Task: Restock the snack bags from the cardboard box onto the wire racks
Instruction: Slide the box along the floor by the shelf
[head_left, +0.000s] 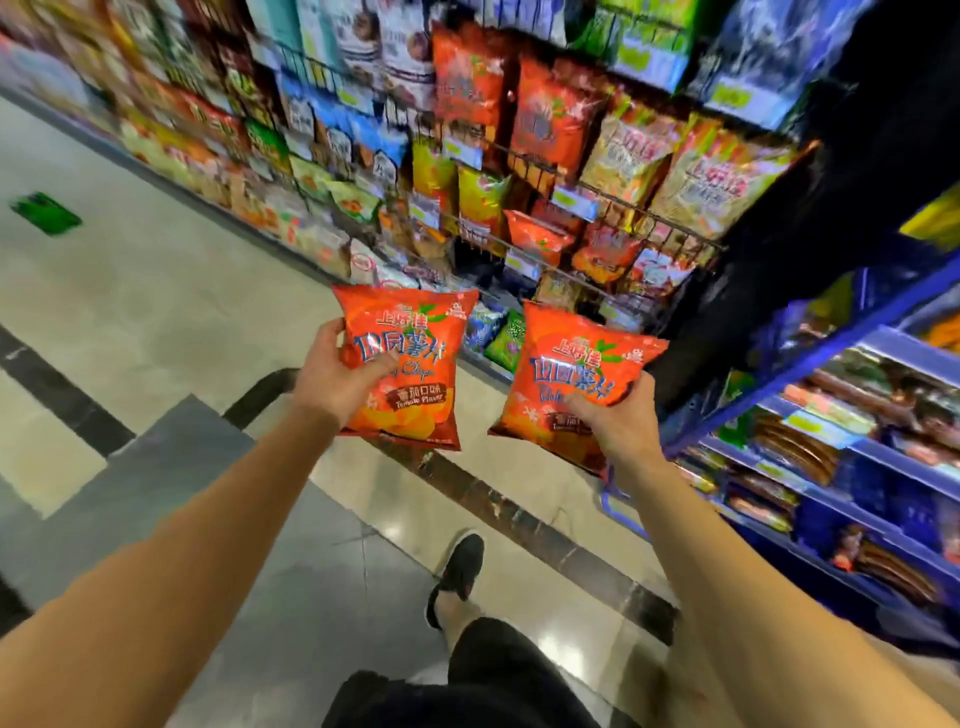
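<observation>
1. The left hand (332, 376) grasps a red bag (410, 364) of tomato chips by its left edge, thumb across the front and fingers (332, 338) curled behind, holding it upright in the air.
2. The right hand (618, 421) grasps a second bag (566, 379) of the same kind near its lower right corner, thumb on the front; this bag tilts slightly to the right.
3. The two bags are side by side but apart, both held out in front of the wire racks (597, 192) and above the floor (156, 312).
4. The racks hold many snack packs; red packs (550, 119) of a like colour stand on an upper tier, yellow ones (628, 156) just beside them.
5. To the right stands a blue shelf (841, 332) with dark packaged goods.
6. Below, a black shoe (460, 571) rests on the floor, which is pale tile crossed by a dark stripe (519, 509).
7. No cardboard box can be made out; the picture is blurred toward the far aisle.
</observation>
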